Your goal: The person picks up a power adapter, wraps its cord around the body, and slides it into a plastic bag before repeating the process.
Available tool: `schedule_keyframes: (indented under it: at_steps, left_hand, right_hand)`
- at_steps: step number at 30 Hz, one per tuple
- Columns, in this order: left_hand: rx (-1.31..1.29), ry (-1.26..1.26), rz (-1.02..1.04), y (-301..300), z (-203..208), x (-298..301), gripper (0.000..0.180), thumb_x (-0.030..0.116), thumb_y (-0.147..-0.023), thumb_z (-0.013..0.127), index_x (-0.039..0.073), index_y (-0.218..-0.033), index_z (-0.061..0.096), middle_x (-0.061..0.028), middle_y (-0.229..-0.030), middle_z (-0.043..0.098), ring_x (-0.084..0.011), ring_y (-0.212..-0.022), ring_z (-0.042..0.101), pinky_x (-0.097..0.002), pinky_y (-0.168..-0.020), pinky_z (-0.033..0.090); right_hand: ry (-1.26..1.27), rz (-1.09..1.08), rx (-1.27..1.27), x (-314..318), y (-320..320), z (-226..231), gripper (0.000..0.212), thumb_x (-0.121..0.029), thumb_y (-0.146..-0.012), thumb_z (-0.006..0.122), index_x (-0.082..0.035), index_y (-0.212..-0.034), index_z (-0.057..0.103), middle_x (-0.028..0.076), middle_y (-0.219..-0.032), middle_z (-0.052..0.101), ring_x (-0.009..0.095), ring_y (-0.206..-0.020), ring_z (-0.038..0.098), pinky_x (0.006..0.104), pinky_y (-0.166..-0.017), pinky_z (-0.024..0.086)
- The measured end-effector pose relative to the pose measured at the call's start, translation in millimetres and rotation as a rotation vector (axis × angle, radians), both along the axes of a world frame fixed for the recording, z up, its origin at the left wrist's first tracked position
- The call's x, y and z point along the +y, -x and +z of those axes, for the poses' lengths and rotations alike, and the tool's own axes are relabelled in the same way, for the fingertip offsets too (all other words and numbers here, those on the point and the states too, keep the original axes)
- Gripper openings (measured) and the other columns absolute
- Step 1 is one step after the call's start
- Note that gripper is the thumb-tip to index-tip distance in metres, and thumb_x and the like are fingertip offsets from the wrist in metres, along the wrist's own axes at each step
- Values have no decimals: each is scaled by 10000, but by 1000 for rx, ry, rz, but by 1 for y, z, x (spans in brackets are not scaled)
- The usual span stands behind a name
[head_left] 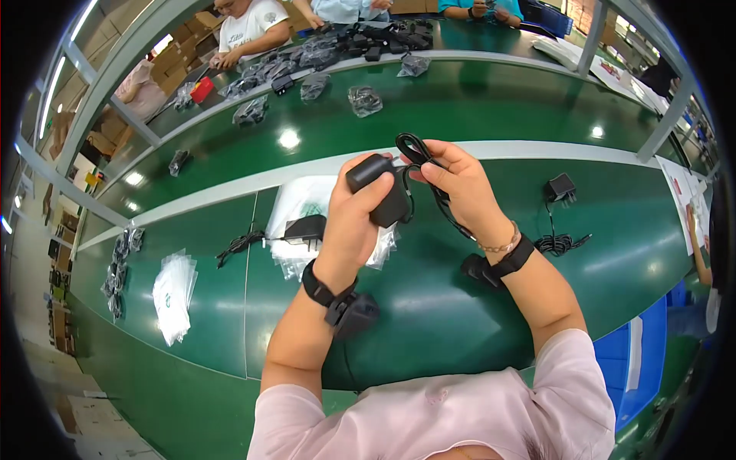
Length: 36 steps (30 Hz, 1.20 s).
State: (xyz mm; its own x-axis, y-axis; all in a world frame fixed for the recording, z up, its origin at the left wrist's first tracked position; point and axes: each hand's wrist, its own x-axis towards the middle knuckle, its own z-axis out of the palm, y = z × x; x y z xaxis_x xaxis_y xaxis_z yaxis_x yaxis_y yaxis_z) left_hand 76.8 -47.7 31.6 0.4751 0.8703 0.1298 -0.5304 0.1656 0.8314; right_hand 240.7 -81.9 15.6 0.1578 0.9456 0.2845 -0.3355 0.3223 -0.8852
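My left hand (349, 211) is closed around a black power adapter (389, 203), thumb across its body. Beside it, the fingers of my right hand (464, 188) pinch the adapter's black cable (414, 146), which is bundled into a loop. Part of the cable hangs down by my right wrist. Left of my left hand, a second black adapter (305, 228) with a bundled cord lies on a stack of clear plastic bags (299, 193). To the right of my right arm rests another adapter (560, 186), its coiled cord (560, 244) nearer to me.
More clear bags (175, 295) and a row of bagged adapters (116, 272) lie at left. A pale rail (521, 151) separates my green table from a green belt carrying bagged adapters (365, 100). Beyond are a black adapter pile (330, 47) and several people. A blue bin (640, 353) stands right.
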Motion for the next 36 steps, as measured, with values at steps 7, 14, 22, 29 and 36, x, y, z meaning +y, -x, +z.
schedule_keyframes:
  at_steps: [7, 14, 22, 29, 36]
  left_hand:
    - [-73, 39, -41, 1, -1, 4, 310, 164, -838, 593, 29, -1095, 484, -88, -1062, 543, -166, -920, 545, -312, -802, 467]
    - [-115, -42, 63, 2, 1, 6, 309, 107, -803, 642, 23, -1051, 478, -73, -1005, 554, -129, -888, 549, -271, -766, 482]
    - [137, -518, 424, 14, 16, -2, 330, 7, -732, 676, 9, -1001, 484, -89, -962, 584, -133, -811, 583, -265, -736, 504]
    - [-23, -481, 217, 6, 0, -16, 329, 14, -733, 677, 6, -1000, 486, -78, -947, 579, -125, -829, 581, -258, -738, 497]
    - [13, -167, 280, 0, -7, -17, 328, 69, -746, 690, 7, -997, 488, -55, -908, 572, -107, -796, 567, -243, -706, 488]
  right_hand:
    - [-95, -78, -275, -6, 17, 1, 378, -1, -836, 534, 26, -1209, 481, 80, -1110, 569, 135, -1001, 528, 264, -871, 422]
    - [-221, -49, -462, -14, 29, -5, 419, -9, -822, 550, 1, -1233, 474, 71, -1094, 581, 137, -1013, 519, 264, -890, 405]
    - [-36, -167, -839, -27, 27, 3, 324, -77, -875, 493, 10, -1188, 490, 76, -1070, 584, 171, -972, 553, 294, -856, 441]
    - [442, 296, 605, -15, 38, 1, 233, -126, -922, 423, 15, -1065, 539, 70, -911, 621, 137, -805, 595, 266, -741, 495]
    - [317, 63, -67, -12, 40, 8, 232, -61, -911, 395, 38, -1054, 548, 55, -885, 613, 79, -748, 582, 213, -684, 484]
